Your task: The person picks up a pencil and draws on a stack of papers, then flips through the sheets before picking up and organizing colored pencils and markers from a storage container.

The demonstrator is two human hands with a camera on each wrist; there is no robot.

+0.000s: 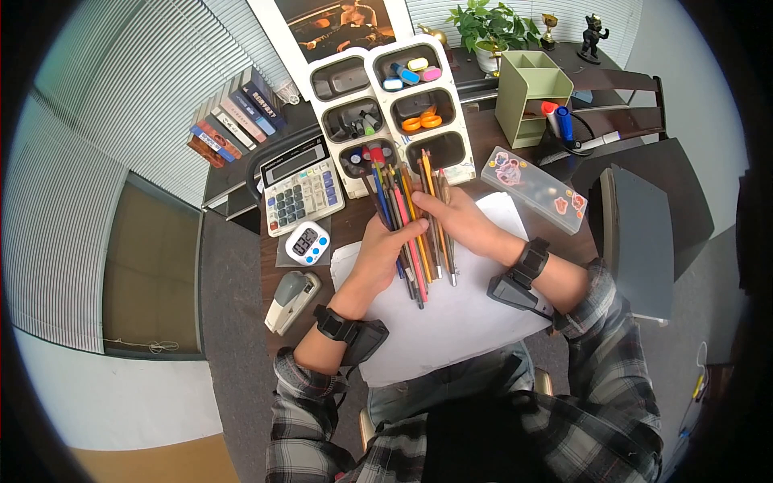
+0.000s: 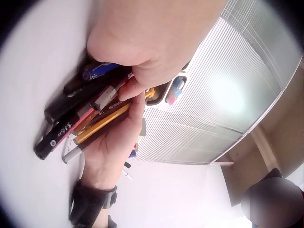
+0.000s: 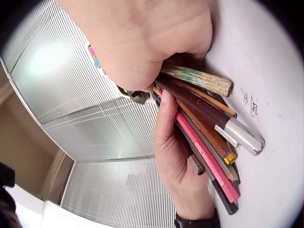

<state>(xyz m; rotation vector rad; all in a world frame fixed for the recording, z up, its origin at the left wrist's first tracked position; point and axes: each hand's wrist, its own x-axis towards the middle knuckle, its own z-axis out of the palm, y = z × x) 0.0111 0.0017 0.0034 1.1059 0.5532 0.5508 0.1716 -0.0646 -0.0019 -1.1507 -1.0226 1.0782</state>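
A thick bundle of pencils (image 1: 420, 274) in many colours stands between both hands over white paper (image 1: 459, 322). My left hand (image 1: 377, 256) grips the left part of the bundle, its thumb lying across the pencils. On the other side, my right hand (image 1: 469, 221) holds the right part, thumb laid over the shafts. The pencil ends fan out near the paper, among them a pink pencil (image 3: 206, 156), a yellow pencil (image 2: 102, 124) and a paint-stained stick (image 3: 199, 78). Most fingers are hidden behind the bundle. Just beyond the hands is a white organizer (image 1: 460, 171) with several compartments.
Scissors with orange handles (image 1: 423, 121) and highlighters (image 1: 408, 76) sit in the organizer. On the left are a calculator (image 1: 302, 193), a timer (image 1: 307, 243) and a stapler (image 1: 291, 302). A stickered clear case (image 1: 535, 189) and a green holder (image 1: 515, 88) stand right.
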